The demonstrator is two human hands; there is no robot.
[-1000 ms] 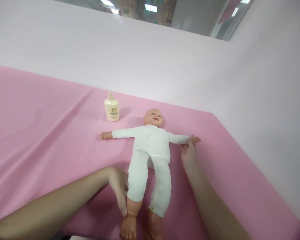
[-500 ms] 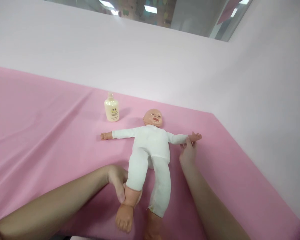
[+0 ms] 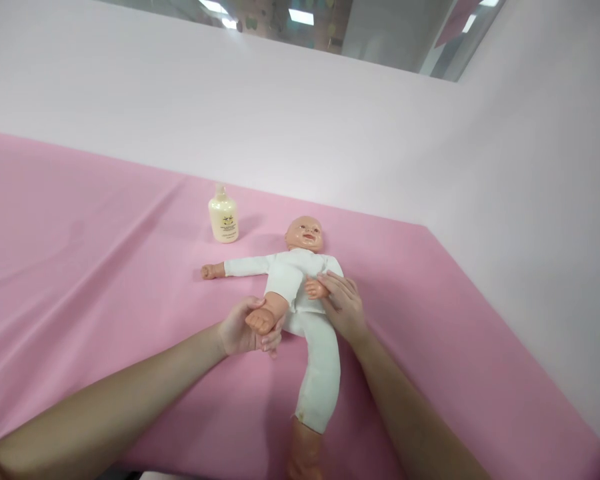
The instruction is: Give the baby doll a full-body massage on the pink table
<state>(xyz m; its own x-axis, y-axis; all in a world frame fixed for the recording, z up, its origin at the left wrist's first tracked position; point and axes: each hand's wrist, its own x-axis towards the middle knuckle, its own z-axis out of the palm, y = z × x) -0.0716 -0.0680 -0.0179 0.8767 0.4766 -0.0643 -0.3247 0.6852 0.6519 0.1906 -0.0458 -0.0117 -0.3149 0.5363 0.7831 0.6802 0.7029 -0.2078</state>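
Observation:
A baby doll (image 3: 316, 333) with a white cloth body lies on its back, its head away from me. My left hand (image 3: 247, 330) is closed round the lower part of the doll's leg (image 3: 275, 308) on the left side, which is bent up over the belly. My right hand (image 3: 344, 303) holds the doll's arm near its small hand (image 3: 316, 289), folded across the chest. The doll's other arm (image 3: 247, 265) stretches out to the left, and its other leg (image 3: 321, 380) points towards me.
A pale yellow lotion bottle (image 3: 223, 217) stands left of the doll's head. The pink cloth (image 3: 130, 267) under everything has creases on the left. White walls (image 3: 280, 113) rise behind and to the right, with a window (image 3: 320, 27) above.
My left hand has pushed the doll's leg up and away from me, bending it over the belly. My right hand has brought the doll's arm inward across its chest.

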